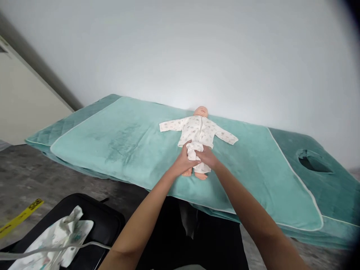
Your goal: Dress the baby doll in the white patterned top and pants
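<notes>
Head view: my left hand (184, 159) and right hand (208, 155) grip the white printed-cloth trousers (192, 153) narrowly; the peach plastic baby doll (201, 111) lies face-up beneath and beyond. Adjusting trousers, I'd judge; the next move calls for even tugging.

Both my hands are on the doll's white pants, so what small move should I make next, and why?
I'd probably smooth the front of the white pants gently: the fabric looks bunched between your left hand and right hand, near the hem of the patterned jacket, while the doll's feet are showing below.
</notes>
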The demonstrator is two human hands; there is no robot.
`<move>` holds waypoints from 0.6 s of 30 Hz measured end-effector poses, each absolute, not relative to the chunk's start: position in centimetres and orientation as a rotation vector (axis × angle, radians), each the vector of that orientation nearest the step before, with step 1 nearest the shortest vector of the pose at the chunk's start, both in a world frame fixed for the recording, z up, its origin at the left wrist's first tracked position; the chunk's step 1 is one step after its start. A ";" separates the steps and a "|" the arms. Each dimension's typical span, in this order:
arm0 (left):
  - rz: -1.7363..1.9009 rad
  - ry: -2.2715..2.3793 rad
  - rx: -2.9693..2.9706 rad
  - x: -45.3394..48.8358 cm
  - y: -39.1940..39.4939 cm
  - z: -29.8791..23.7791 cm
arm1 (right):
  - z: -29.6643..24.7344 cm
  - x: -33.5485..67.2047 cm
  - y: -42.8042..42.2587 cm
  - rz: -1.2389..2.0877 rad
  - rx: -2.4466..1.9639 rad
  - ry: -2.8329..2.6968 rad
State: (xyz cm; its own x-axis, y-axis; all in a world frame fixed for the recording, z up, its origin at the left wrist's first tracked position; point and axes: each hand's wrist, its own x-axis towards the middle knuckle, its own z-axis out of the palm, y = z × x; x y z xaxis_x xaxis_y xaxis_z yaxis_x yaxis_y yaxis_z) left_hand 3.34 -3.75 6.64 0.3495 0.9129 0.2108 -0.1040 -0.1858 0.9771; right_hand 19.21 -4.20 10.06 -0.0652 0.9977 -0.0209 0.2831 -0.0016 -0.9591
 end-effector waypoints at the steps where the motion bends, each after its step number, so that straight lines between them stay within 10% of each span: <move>1: 1.111 0.841 1.508 3.7 -4.0 7.0 | 9.9 19.4 -4.3 1.085 -1.377 -1.492; 18: 1.116 1.551 1.750 6.3 -4.5 10.8 | 10.8 20.7 -5.7 0.801 -1.370 -1.906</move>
